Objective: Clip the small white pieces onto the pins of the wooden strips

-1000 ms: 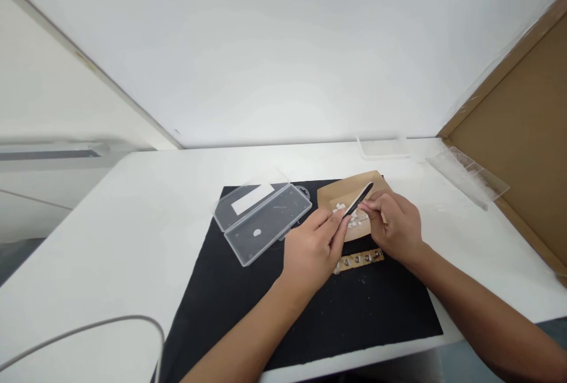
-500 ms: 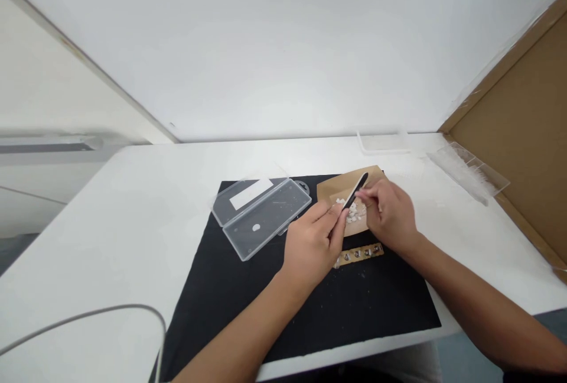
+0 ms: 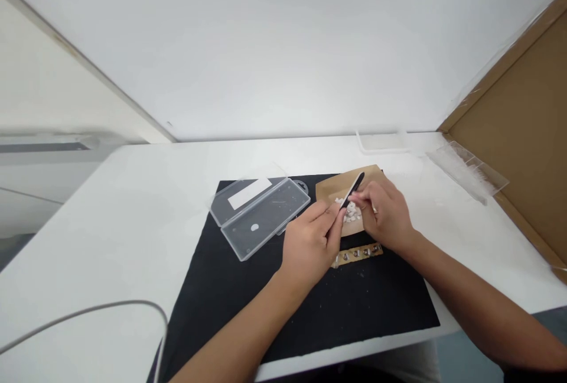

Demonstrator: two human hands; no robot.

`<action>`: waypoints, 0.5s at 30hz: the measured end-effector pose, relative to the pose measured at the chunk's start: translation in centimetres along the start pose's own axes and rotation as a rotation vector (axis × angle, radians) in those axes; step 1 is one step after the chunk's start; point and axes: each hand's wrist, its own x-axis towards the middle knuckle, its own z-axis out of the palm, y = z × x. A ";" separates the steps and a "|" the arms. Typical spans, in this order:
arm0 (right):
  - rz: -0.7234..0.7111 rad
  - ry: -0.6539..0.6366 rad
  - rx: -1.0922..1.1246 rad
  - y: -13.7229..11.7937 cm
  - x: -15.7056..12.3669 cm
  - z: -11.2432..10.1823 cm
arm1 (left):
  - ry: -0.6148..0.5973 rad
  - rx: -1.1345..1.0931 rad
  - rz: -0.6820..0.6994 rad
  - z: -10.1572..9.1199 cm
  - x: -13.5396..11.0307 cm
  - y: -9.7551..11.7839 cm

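My left hand (image 3: 312, 238) is closed around the lower end of a slim black-and-white stick that looks like a nail file (image 3: 355, 185). Its rounded black tip points up and away to the right. My right hand (image 3: 386, 211) is closed in a pinch against the file's right side; whatever its fingertips hold is too small to make out. Beneath both hands lies a brown paper sheet (image 3: 332, 187) with a heap of small white pieces (image 3: 352, 213). Closer to me, a gold strip with several shiny studs (image 3: 357, 254) lies on the black mat (image 3: 354, 306).
An open clear plastic case (image 3: 266, 217) with a white label lies left of my hands. Behind stand a clear shallow tray (image 3: 383, 148) and a clear compartment box (image 3: 469, 171). A cardboard panel (image 3: 518, 111) borders the right; a grey cable (image 3: 101, 305) curves at lower left.
My right fingertips have moved slightly left and down along the file. The file and my left hand have shifted slightly left. Nothing has been let go.
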 end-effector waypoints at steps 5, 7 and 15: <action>-0.027 -0.009 0.002 -0.1 0.2 0.2 | -0.006 -0.016 -0.031 0.0 -0.1 -0.2; -0.034 -0.024 -0.009 -0.1 0.2 0.1 | -0.019 -0.026 -0.035 0.0 -0.1 -0.1; 0.027 -0.037 -0.059 0.1 0.4 -0.4 | -0.013 -0.078 -0.049 0.1 -0.1 0.3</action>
